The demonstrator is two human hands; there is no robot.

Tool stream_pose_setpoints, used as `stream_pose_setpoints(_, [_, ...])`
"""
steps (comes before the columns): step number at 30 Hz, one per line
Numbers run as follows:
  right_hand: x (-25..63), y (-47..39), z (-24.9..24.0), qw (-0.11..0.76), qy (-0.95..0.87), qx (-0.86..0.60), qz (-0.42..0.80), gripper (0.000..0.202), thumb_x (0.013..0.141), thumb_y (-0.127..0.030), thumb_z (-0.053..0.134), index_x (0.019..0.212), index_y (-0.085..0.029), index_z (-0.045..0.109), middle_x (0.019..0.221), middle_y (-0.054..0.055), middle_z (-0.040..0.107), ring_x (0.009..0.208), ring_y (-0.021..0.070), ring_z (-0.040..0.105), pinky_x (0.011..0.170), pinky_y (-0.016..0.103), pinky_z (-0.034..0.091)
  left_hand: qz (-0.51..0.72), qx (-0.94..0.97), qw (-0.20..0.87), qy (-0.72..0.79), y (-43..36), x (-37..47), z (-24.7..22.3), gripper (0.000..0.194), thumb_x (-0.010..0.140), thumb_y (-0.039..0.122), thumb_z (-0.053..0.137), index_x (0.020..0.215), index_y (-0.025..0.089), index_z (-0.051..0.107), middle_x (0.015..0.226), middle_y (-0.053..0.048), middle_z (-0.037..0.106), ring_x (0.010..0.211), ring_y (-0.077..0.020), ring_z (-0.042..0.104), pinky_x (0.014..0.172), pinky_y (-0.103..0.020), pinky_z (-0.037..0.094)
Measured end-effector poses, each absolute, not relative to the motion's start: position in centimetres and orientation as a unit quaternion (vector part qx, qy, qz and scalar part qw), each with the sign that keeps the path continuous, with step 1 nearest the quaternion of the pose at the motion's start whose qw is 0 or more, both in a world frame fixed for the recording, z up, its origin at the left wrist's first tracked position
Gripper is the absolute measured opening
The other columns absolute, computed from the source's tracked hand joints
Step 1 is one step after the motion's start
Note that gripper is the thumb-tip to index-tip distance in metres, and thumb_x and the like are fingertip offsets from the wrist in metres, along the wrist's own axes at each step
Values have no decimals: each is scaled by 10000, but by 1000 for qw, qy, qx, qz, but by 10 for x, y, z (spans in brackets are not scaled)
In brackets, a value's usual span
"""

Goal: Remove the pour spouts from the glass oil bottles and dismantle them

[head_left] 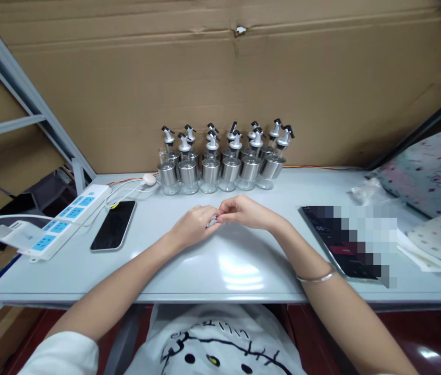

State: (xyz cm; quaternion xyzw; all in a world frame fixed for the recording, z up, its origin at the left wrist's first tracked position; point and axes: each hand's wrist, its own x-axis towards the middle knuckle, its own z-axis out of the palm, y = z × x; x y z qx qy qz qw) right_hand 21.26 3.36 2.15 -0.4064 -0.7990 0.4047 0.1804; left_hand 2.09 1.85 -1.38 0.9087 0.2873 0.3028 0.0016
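My left hand point(196, 225) and my right hand point(246, 211) meet at the fingertips over the middle of the pale table point(205, 271). The fingers of both are bent and pressed together; whether anything small is between them cannot be made out. Just beyond them stand two rows of glass bottles with steel sleeves point(210, 171). Most carry silver spouts with black levers point(212, 138). At the front left of the group, one bottle point(168, 174) shows an open glass neck without a spout. My hands do not touch the bottles.
A black phone point(113, 226) lies left, beside a white power strip point(70, 221) with cables. To the right are a tablet point(341, 242), partly pixelated, crumpled clear plastic point(372, 192) and patterned fabric point(435, 166). A cardboard wall point(205, 78) rises behind the bottles.
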Motion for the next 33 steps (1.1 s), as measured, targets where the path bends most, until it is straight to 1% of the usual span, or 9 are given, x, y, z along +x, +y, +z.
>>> stream_pose_setpoints(3, [224, 41, 17, 126, -797, -441, 393, 143, 763, -229, 556, 736, -125, 650, 592, 3, 610, 566, 118, 528, 588, 241, 395, 282, 916, 7, 284, 20, 20, -14, 137, 866, 233, 549, 977, 155, 569, 797, -10, 680, 644, -132, 602, 664, -256, 450])
stream_pose_setpoints(7, [232, 45, 15, 84, -770, -505, 381, 156, 772, -208, 549, 693, -127, 656, 552, 16, 618, 551, 133, 568, 584, 244, 427, 318, 901, -22, 294, 24, 15, -11, 123, 882, 228, 511, 956, 155, 578, 791, -12, 697, 613, -128, 612, 695, -282, 442])
stream_pose_setpoints(11, [230, 43, 15, 86, -772, -516, 361, 143, 753, -171, 556, 658, -138, 658, 540, 17, 624, 548, 141, 583, 584, 247, 442, 333, 894, -32, 298, 26, 11, -9, 138, 889, 254, 496, 944, 160, 581, 770, -5, 698, 573, -112, 605, 692, -283, 437])
stream_pose_setpoints(16, [228, 41, 14, 88, -787, -502, 349, 152, 760, -198, 564, 643, -147, 646, 545, 10, 619, 547, 140, 575, 586, 250, 437, 339, 889, -60, 302, 28, 10, -8, 161, 896, 298, 483, 901, 169, 578, 590, 33, 630, 504, -111, 556, 670, -278, 424])
stream_pose_setpoints(19, [229, 42, 13, 97, -778, -509, 356, 222, 806, -253, 529, 647, -142, 637, 578, 29, 632, 560, 143, 581, 590, 253, 442, 353, 884, -67, 299, 27, 11, -6, 177, 912, 292, 464, 905, 159, 581, 600, 27, 635, 511, -106, 559, 661, -268, 417])
stream_pose_setpoints(22, [230, 43, 12, 94, -779, -511, 351, 214, 810, -235, 514, 667, -136, 639, 597, 40, 638, 572, 146, 580, 595, 254, 442, 355, 885, -62, 294, 26, 11, -4, 189, 926, 280, 448, 910, 149, 584, 625, 18, 653, 541, -109, 584, 673, -276, 413])
stream_pose_setpoints(26, [230, 43, 10, 93, -787, -500, 349, 234, 830, -253, 492, 692, -134, 639, 627, 52, 650, 586, 149, 575, 597, 261, 440, 350, 886, -46, 301, 25, 10, -2, 205, 940, 283, 427, 945, 151, 584, 701, -3, 690, 579, -116, 613, 705, -290, 429])
stream_pose_setpoints(29, [230, 43, 9, 101, -782, -493, 367, 261, 851, -254, 460, 704, -129, 637, 663, 65, 666, 590, 146, 580, 609, 262, 447, 359, 881, -35, 306, 25, 10, -3, 190, 943, 288, 426, 952, 153, 559, 831, -45, 720, 641, -130, 638, 730, -298, 459])
stream_pose_setpoints(33, [229, 43, 11, 109, -792, -493, 343, 248, 847, -244, 464, 702, -130, 632, 653, 54, 656, 587, 143, 571, 604, 261, 434, 378, 869, 7, 318, 24, 11, -5, 108, 940, 287, 423, 922, 181, 438, 1065, -122, 690, 732, -147, 649, 654, -282, 488])
